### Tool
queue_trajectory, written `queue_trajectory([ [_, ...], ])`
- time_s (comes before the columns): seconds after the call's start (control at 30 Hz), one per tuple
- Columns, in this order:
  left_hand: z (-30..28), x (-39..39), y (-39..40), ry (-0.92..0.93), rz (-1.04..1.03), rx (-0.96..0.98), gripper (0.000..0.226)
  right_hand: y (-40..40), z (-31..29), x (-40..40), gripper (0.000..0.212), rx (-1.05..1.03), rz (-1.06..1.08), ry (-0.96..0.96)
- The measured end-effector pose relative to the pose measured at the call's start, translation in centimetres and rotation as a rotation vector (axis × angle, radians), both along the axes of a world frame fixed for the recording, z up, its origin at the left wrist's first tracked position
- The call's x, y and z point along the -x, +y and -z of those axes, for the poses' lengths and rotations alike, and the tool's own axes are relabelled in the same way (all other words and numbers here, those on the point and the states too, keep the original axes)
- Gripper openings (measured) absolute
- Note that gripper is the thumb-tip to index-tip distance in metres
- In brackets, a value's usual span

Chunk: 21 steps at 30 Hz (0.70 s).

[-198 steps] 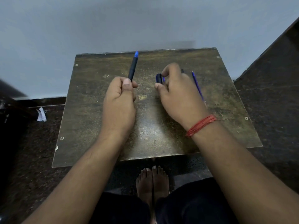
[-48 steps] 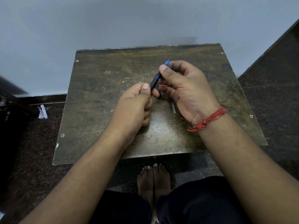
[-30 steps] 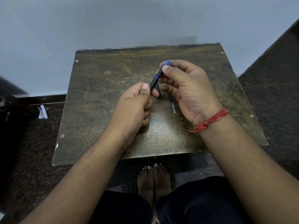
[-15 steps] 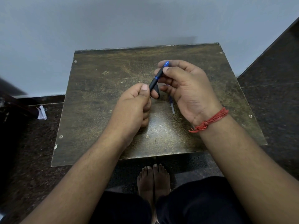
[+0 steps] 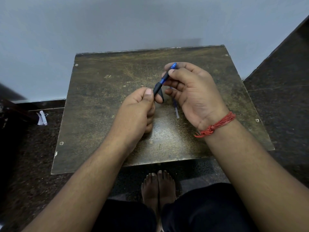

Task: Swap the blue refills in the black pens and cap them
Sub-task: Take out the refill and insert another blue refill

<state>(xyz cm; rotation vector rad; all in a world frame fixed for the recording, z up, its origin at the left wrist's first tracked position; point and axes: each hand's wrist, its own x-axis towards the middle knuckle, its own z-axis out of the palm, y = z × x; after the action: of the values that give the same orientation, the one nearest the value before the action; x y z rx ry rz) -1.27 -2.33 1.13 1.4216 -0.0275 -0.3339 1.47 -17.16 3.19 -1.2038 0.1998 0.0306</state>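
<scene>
Your right hand (image 5: pixel 192 96) now pinches the front piece away from the black pen (image 5: pixel 158 88) gripped in your left hand (image 5: pixel 137 111): blue shows between, so it is opening over the table (image 5: pixel 100 114).

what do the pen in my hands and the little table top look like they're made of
The black pen: probably plastic, with a matte black barrel and glossy blue parts at the front end. The table top: likely laminate or painted board, though metal is possible; it is dark brown, worn and scratched, with a dull sheen and screws at the corners.
</scene>
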Motion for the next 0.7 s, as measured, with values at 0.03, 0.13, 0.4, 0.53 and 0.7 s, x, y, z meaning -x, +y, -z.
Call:
queue_trajectory([
  [0.03, 0.0, 0.0, 0.0, -0.003, 0.000, -0.008, 0.035, -0.1, 0.0, -0.1, 0.014, -0.031, 0.008, 0.003],
  [0.13, 0.0, 0.1, -0.1, -0.021, 0.003, -0.023, 0.034, -0.4, 0.1, -0.2, 0.016, -0.098, 0.033, 0.003],
  [0.4, 0.7, -0.1, 0.1, -0.094, -0.011, -0.139, 0.033, -0.8, 0.0, -0.3, 0.016, -0.147, 0.130, -0.034],
  [0.53, 0.9, -0.2, 0.2, -0.136, -0.015, -0.202, 0.033, -1.0, -0.3, -0.4, 0.015, -0.193, 0.205, -0.081],
  [0.7, 1.0, -0.1, 0.2, -0.149, -0.017, -0.222, 0.033, -1.1, -0.6, -0.4, 0.012, -0.143, 0.248, -0.103],
])
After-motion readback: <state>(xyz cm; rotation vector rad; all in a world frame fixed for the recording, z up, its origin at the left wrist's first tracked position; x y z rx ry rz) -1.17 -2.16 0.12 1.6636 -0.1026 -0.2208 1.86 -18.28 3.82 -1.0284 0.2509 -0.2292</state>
